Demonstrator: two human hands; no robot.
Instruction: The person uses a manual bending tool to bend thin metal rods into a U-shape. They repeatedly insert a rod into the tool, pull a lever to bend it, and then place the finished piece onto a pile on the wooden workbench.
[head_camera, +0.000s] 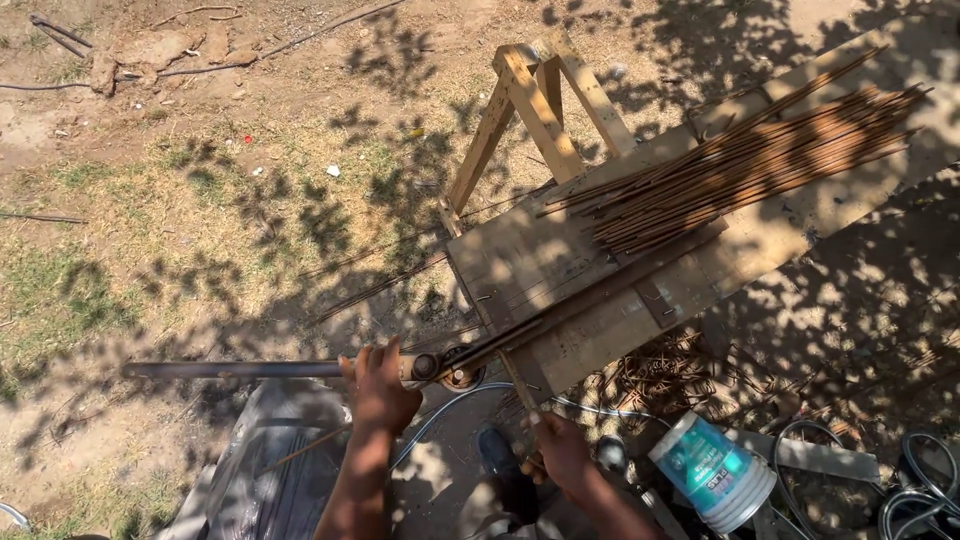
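Nearest, the right hand (562, 452) is clamped on a thin steel rod (520, 385); the left hand (380, 385) is closed around the long bender handle (235, 369) at the counter (560, 270) edge. Steady, level pulling is best applied, with the rod kept seated.

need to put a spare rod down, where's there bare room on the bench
Free: the bench boards between the rod bundle and the trestle, and the sunlit strip along the bundle's near side. Crowded: the end by the left hand and lever.
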